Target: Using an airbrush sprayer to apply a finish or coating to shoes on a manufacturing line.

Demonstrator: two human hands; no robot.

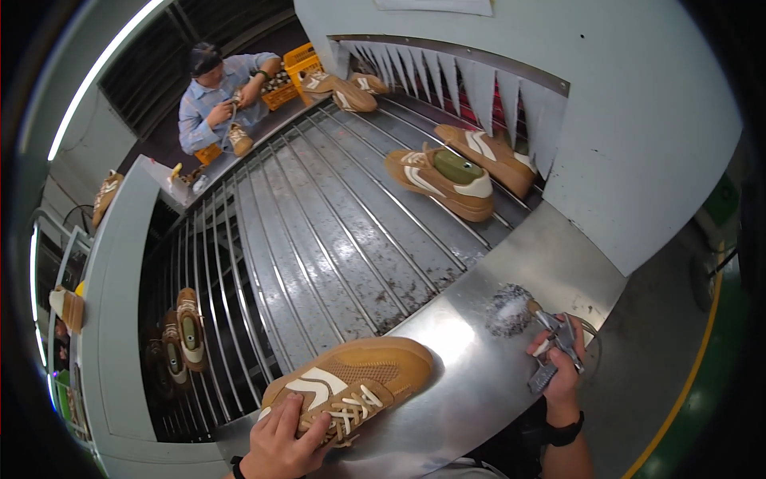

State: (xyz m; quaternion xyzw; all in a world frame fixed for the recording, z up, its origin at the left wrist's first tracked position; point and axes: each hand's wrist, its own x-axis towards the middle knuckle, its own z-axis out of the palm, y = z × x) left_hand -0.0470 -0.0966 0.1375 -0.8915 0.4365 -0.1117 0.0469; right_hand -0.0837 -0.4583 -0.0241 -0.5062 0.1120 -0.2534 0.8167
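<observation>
A tan sneaker with a white side stripe and cream laces lies on its side at the metal table's near edge, toe to the right. My left hand presses on its heel end and upper, fingers bent over it. In my right hand is a silver metal tool that looks like a spray gun, fingers wrapped round it; a thin hose loops beside it. Just past the tool's tip, a grey fuzzy clump sits on the metal sheet.
Metal rods form a roller conveyor ahead. Two tan sneakers stand by the slit curtain at right; more lie farther back. Another pair rests at lower left. A co-worker handles a shoe across the conveyor, near yellow crates.
</observation>
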